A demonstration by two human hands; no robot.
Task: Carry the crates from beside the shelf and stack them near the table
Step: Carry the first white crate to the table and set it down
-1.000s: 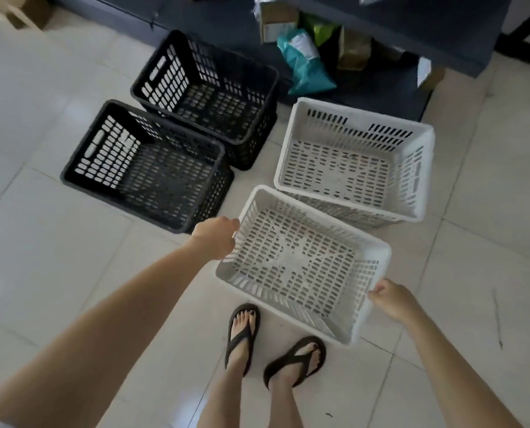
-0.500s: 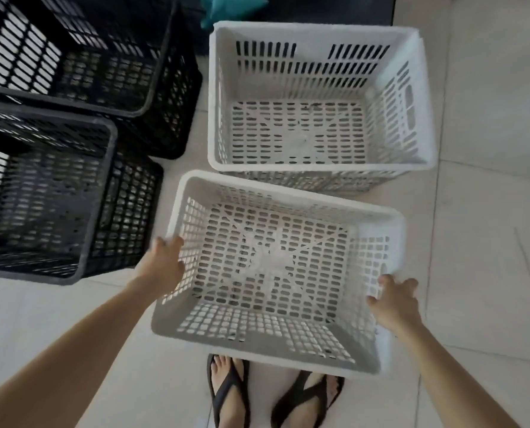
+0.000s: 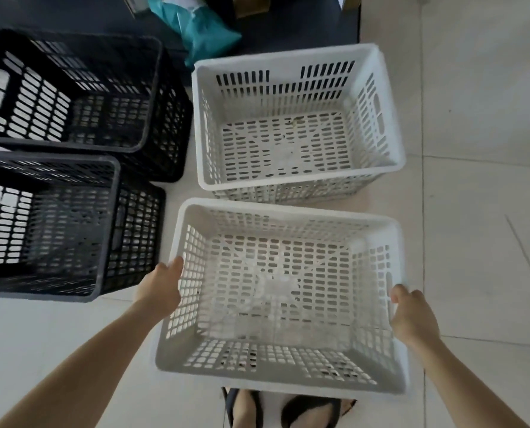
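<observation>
Both hands are on the near white crate, the left hand wrapped over the rim at 9 o'clock, the right hand curled on the rim at 3 o'clock. Each hand is closed on that crate, fingers hooked at the edge. Whether the crate is clear of the floor I cannot tell; it covers the person's sandalled toes at 6 o'clock.

At 12 o'clock sits the 2nd white crate, just beyond the held one, rims near but apart. At 9 o'clock stands 1 black crate, and at 10 o'clock another black crate, the 2 overlapping in view. So 4 crates are all beside the dark shelf at the top, with a teal bag on it. No table in sight.

By my reading this is the 1st pick-up. Now the risks: the grip is on thin rim alone, so a tilt could slip a hand off. Swinging left could knock the black crate just beside the left wrist. And the crate hides the feet, so a blind step could clip them or catch the far white crate.
</observation>
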